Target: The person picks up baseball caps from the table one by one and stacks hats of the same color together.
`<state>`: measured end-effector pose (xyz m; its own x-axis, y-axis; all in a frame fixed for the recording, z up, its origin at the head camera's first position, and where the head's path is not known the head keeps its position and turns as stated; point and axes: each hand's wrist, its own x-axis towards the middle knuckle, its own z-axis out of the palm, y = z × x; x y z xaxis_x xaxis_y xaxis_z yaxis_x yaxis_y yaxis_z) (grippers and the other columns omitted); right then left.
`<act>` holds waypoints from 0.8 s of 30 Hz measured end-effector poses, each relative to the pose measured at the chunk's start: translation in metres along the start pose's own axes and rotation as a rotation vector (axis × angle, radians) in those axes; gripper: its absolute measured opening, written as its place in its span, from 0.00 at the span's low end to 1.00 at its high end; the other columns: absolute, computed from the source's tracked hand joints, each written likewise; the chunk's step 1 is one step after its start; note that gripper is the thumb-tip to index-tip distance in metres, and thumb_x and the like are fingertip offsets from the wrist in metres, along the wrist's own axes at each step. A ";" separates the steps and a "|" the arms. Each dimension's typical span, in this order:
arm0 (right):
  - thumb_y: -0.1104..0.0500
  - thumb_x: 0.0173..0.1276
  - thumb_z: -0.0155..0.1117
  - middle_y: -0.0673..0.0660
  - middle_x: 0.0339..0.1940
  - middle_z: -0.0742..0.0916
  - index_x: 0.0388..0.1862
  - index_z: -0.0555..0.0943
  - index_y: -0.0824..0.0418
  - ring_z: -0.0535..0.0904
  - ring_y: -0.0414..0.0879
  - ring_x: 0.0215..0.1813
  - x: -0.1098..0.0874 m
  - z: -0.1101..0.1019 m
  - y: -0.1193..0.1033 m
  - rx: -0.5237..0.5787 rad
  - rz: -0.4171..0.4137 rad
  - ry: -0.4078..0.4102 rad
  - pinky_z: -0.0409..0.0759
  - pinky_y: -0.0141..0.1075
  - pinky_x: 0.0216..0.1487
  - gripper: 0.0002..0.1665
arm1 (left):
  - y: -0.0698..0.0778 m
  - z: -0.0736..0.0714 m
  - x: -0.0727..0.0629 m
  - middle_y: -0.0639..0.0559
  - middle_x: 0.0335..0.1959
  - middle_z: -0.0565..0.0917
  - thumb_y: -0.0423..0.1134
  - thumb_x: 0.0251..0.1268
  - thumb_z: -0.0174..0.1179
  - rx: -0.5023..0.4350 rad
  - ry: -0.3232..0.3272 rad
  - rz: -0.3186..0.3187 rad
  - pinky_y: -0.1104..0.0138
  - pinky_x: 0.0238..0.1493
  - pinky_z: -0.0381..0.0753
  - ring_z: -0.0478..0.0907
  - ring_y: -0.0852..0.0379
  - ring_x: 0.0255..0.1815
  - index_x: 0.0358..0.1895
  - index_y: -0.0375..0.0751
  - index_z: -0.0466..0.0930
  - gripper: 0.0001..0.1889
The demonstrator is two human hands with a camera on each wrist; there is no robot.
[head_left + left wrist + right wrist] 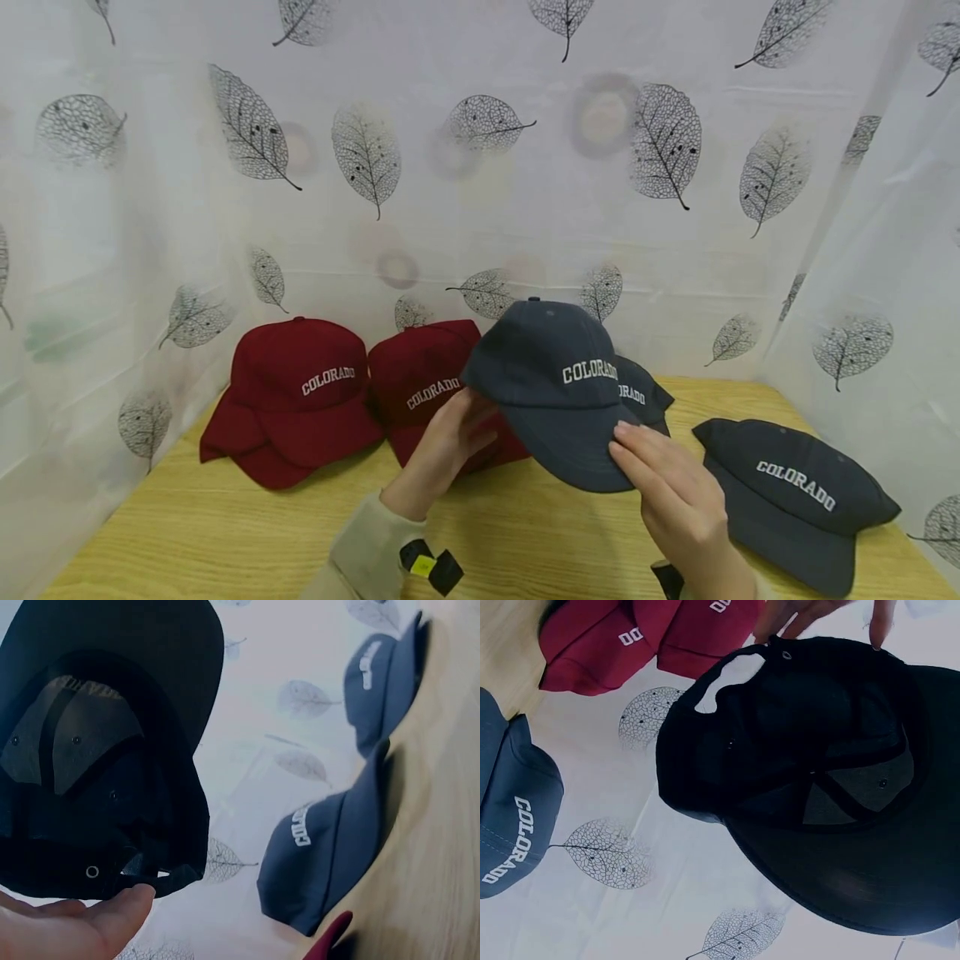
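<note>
navy cap [536, 350] above wooden table [525, 542]

the brim [562, 454] is held at its edge by the right hand [682, 487], with fingers laid on top and the thumb hidden. the back edge is touched by the left hand [450, 429], whose fingers are spread; whether the edge is pinched cannot be told. the hollow crown is opened toward the wrist cameras: a dark inside, lighter front panels, banded seams and a back strap [176, 881] are shown. raised white lettering, "colorado", is borne on the domed front. at left, two red caps [300, 367] are rested on the grained table, with another brim beneath the outer one. a rear cap [637, 387], also navy, is partly covered; a right cap [795, 492] is slumped flat. a leaf-printed curtain [510, 225] is hung behind.
</note>
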<state>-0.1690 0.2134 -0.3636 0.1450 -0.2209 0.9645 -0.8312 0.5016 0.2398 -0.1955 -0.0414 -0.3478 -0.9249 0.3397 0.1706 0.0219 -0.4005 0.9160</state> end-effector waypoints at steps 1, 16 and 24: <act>0.72 0.58 0.57 0.68 0.34 0.83 0.31 0.83 0.70 0.79 0.61 0.37 0.000 0.001 0.000 0.003 -0.003 -0.003 0.75 0.45 0.42 0.07 | 0.000 0.001 0.000 0.45 0.58 0.68 0.50 0.69 0.38 -0.013 -0.007 -0.004 0.50 0.57 0.60 0.62 0.50 0.60 0.64 0.33 0.56 0.28; 0.72 0.63 0.50 0.65 0.31 0.84 0.29 0.82 0.70 0.80 0.54 0.34 0.060 0.010 -0.028 -0.044 -0.064 -0.046 0.75 0.36 0.43 0.12 | 0.002 0.009 -0.004 0.53 0.50 0.74 0.50 0.71 0.31 -0.114 -0.125 -0.048 0.56 0.52 0.66 0.69 0.54 0.53 0.51 0.52 0.72 0.20; 0.72 0.64 0.49 0.65 0.30 0.84 0.30 0.82 0.71 0.80 0.54 0.33 0.070 0.013 -0.033 -0.047 -0.092 -0.084 0.75 0.36 0.43 0.12 | 0.004 0.014 -0.008 0.53 0.52 0.72 0.49 0.71 0.26 -0.140 -0.221 -0.032 0.57 0.52 0.68 0.69 0.54 0.52 0.62 0.38 0.58 0.26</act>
<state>-0.1388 0.1702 -0.3054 0.1719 -0.3362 0.9260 -0.7899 0.5146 0.3335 -0.1826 -0.0339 -0.3405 -0.8185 0.5256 0.2321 -0.0725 -0.4951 0.8658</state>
